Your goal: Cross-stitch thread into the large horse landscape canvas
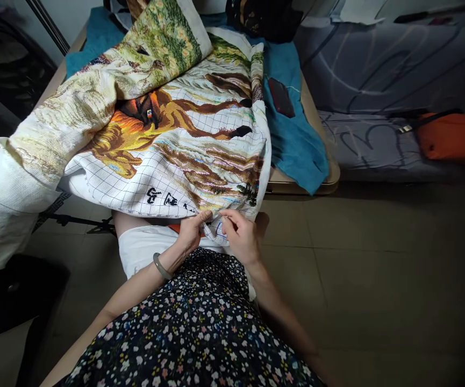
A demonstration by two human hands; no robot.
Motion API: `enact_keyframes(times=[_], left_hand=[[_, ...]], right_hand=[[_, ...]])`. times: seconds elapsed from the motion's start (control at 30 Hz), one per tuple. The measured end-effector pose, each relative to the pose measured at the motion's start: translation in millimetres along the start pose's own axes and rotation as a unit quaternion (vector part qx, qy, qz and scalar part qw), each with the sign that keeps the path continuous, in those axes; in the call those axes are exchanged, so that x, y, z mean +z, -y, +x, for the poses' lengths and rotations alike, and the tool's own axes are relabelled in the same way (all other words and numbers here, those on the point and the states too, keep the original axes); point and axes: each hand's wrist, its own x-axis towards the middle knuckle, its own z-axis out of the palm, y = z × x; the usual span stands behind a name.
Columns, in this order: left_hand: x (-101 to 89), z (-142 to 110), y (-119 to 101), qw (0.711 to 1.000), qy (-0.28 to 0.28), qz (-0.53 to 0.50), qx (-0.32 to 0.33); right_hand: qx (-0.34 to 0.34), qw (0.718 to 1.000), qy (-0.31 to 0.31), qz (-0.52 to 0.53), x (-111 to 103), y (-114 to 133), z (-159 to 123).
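A large cross-stitch cloth [135, 196] with a printed grid, black characters and a partly stitched horse spreads from the table down over my lap. Its near edge is gripped by my left hand [191, 231], thumb on top and fingers underneath. Close beside it, my right hand [240, 234] is closed in a pinch at the same edge of the cloth. Whatever lies between those right fingertips is too small to make out. The far left part of the cloth is rolled over into a thick fold [71, 115] that hangs past the table's side.
Under the cloth, a teal towel [292, 145] covers a small table [333, 174]. A dark phone [281, 98] lies on the towel, with a black bag [264, 19] behind. To the right stands a grey patterned sofa [377, 70] holding an orange bag [456, 137].
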Motion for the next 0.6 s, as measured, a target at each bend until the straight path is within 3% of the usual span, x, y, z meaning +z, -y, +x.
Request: enact_keyframes(times=[0.1,0.4,0.6], left_hand=[[-0.4,-0.3,0.1,1.0,-0.01,0.001,-0.005],[-3.1,0.8,2.8,1.0,-0.009,0.002,-0.019],[-0.9,0.1,1.3,0.999,-0.008,0.002,-0.032]], right_hand=[[-0.025,0.997,-0.015,-0.074,4.3,-2.4,-0.3],[-0.046,0.992,-0.037,-0.114,7.0,-3.2,4.2],[-0.058,0.975,-0.055,-0.205,11.5,4.2,6.3]])
